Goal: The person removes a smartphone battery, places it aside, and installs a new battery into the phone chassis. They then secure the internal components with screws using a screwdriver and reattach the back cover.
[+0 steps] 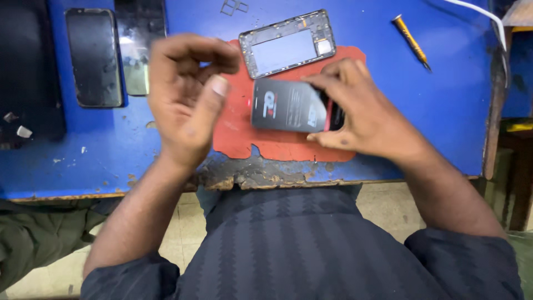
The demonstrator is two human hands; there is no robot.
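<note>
Holding one phone — right hand; two screens aside.

The right hand grips a dark phone over a red mat; the left hand hovers curled beside it.

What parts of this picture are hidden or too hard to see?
- Head view: the right end of the dark flat phone is covered by the right hand.
- Whether the raised left hand pinches anything: its curled fingers hide that.
- The left hand also blocks part of the shiny glass panel.
- The white cable runs off the top edge.
- The dark slab is cut by the left edge.
</note>
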